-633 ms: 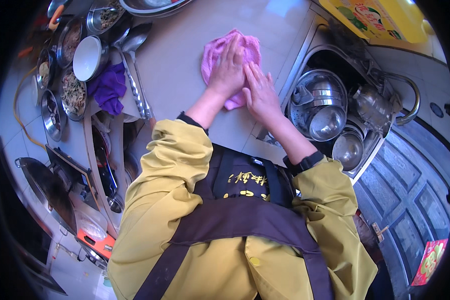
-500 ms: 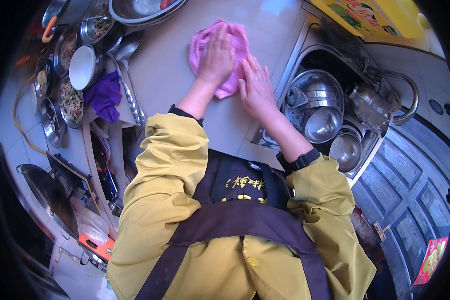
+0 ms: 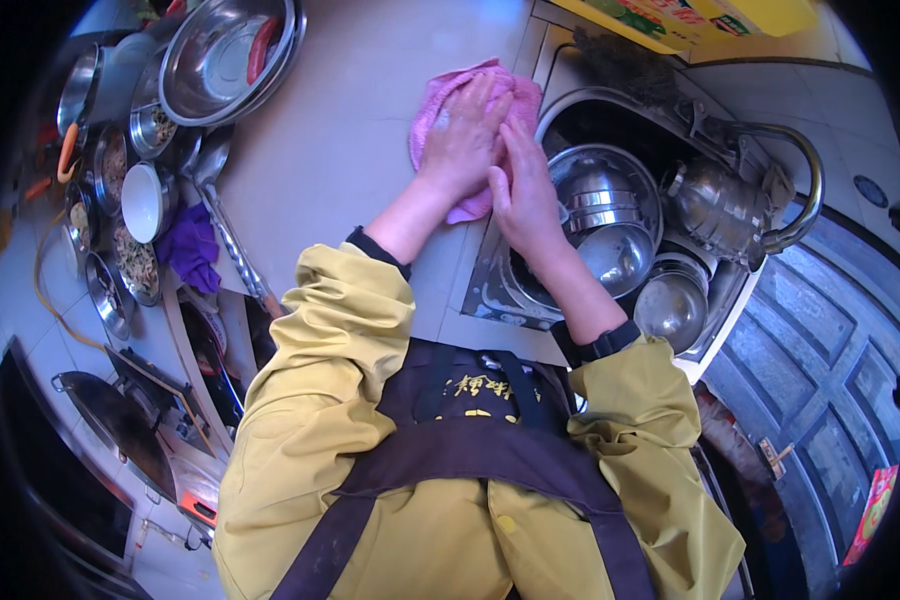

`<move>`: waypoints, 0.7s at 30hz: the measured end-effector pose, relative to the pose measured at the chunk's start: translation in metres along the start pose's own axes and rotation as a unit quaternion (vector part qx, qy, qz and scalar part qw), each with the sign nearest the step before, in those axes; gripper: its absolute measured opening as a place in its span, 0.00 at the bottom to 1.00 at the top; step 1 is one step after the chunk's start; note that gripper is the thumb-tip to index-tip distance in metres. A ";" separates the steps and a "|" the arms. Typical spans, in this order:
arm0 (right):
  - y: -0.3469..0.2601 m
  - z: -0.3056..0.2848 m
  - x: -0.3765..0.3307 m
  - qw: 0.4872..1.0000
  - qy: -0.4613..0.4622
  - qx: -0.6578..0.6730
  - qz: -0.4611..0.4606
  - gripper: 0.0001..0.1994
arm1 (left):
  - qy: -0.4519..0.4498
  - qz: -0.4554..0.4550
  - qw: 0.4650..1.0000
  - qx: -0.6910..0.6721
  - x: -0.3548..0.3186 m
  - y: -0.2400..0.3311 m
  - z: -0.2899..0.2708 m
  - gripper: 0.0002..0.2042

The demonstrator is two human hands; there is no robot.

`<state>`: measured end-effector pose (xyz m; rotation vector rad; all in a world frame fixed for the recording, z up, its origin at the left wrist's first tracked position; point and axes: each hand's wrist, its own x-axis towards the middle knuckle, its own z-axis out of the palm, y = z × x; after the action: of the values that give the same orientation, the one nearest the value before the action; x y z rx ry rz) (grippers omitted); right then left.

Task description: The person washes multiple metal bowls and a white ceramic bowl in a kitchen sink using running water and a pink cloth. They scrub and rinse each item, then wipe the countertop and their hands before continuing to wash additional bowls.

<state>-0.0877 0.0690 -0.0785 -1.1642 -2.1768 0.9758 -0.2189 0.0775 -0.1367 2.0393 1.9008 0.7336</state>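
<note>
Pink cloth [image 3: 526, 98] lies bunched on the pale counter [image 3: 340, 130], upper centre of the frame, under the flat left hand [image 3: 460, 145], fingers slightly spread; the right hand [image 3: 526, 200] is just beside, fingers together. Wiping seems in hand; the next stroke probably needs even pressure.

A kitchen is showing here: steel bowls [image 3: 615, 255] are sitting in a metal sink [image 3: 490, 285]; a curved tap [image 3: 817, 185] is arching beside it; a dark wok [image 3: 120, 420] is resting at the lower left; dishes of food [image 3: 135, 262] are crowding the left end of a pale counter [image 3: 350, 120]; long-handled utensils [image 3: 228, 235] are lying near them.
</note>
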 end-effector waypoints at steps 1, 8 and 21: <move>0.001 0.000 0.000 1.000 -0.002 0.015 0.005 0.23 | 0.008 -0.016 1.000 0.020 0.006 -0.002 0.000 0.22; 0.011 -0.016 -0.010 0.994 -0.006 0.033 0.105 0.21 | 0.097 -0.040 0.994 0.030 0.089 -0.002 0.014 0.24; 0.005 -0.014 0.001 0.998 -0.023 0.023 0.062 0.19 | -0.124 0.050 0.988 -0.082 -0.010 0.034 -0.003 0.27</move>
<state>-0.0761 0.0766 -0.0733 -1.2803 -2.1266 1.1081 -0.1922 0.0631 -0.1188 2.0274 1.5606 0.6039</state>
